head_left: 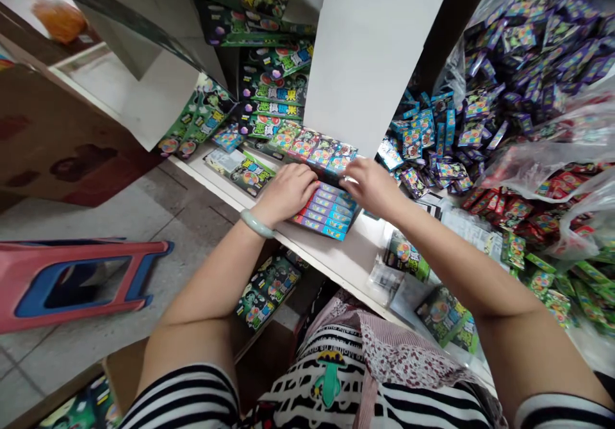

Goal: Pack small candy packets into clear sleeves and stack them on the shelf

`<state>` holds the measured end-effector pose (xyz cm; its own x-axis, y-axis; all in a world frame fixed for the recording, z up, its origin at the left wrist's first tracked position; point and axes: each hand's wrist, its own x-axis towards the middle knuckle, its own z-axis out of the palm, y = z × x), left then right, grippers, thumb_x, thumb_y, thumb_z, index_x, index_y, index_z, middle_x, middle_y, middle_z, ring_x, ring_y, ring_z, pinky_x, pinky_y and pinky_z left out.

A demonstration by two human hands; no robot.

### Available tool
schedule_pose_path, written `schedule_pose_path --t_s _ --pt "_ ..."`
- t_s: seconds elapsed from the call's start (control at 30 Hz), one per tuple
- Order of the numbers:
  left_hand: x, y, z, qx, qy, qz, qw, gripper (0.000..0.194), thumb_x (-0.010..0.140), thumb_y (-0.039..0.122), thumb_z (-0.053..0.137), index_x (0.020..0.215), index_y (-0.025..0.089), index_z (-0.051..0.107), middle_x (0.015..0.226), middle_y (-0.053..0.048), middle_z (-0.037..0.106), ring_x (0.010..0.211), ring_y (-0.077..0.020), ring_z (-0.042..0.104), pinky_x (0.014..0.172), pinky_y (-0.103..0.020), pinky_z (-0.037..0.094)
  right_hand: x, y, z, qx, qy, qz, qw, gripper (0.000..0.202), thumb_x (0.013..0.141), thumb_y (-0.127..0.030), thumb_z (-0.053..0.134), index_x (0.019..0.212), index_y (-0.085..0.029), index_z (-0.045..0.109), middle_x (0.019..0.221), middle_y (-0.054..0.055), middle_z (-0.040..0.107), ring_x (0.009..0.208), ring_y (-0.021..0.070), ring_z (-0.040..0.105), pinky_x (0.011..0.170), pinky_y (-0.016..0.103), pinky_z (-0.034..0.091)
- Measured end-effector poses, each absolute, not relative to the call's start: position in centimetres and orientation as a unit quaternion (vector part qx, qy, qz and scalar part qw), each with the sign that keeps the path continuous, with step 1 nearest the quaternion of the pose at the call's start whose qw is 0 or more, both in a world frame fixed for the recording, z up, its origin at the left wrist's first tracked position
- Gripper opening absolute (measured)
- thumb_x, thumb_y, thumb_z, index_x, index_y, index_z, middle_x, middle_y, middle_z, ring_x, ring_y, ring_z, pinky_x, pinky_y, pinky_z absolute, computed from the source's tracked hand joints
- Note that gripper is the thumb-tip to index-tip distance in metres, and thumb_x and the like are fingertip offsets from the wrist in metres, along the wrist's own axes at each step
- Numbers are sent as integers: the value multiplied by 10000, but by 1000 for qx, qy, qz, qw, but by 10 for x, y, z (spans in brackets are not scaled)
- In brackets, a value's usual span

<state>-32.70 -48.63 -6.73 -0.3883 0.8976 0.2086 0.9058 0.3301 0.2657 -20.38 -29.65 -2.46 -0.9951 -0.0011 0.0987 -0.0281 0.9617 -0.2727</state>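
Observation:
In the middle of the bench, a display box holds a stacked row of small blue, purple and red candy packs (329, 211). Behind them is another row of colourful candy packs (314, 147). My left hand (288, 191), with a pale bangle at its wrist, rests at the left end of the stack, fingers curled over the packs. At the right end, my right hand (369, 184) is closed, thumb and fingers bent together by the packs' edge. Whatever lies between its fingertips is hidden. A large white card panel (372, 45) rises behind the rows.
Green printed cartons (273, 89) are piled at the back left. Loose purple packs (533, 51), blue packs (418, 134), red packs (538, 205) and green packs (586, 288) heap on the right, some in plastic bags. A pink and blue stool (86, 282) stands on the floor at left.

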Motion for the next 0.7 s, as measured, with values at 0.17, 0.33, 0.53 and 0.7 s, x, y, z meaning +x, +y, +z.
schedule_pose_path --t_s 0.17,0.33,0.53,0.7 --pt "-329 -488 -72 -529 -827 -184 53 305 986 383 459 990 165 674 1025 -127 582 1030 -283 527 939 -441 475 -271 -290 -9 -70 -989 125 26 477 994 -470 508 1265 -92 617 1238 197 652 1181 319 594 1007 446 468" --pt "-327 -490 -71 -511 -837 -189 54 263 972 384 497 1029 153 611 1021 -129 591 1012 -288 527 924 -443 480 -286 -291 -12 -56 -990 103 -76 617 858 -536 702 1242 -61 612 1297 231 613 1215 329 600 1021 407 485" --pt "-323 -490 -69 -512 -831 -205 69 196 972 333 505 882 174 578 998 -124 631 1004 -279 549 901 -414 479 -286 -280 -3 -66 -974 122 -179 675 778 -500 790 1293 -105 605 1270 186 670 1181 333 643 980 400 519" --pt "-323 -491 -71 -496 -833 -231 82 247 982 295 472 770 197 554 860 -93 627 892 -257 556 837 -399 477 -307 -284 -2 -58 -958 120 -253 749 725 -696 739 1214 -131 687 1216 154 703 1178 359 649 987 409 510"
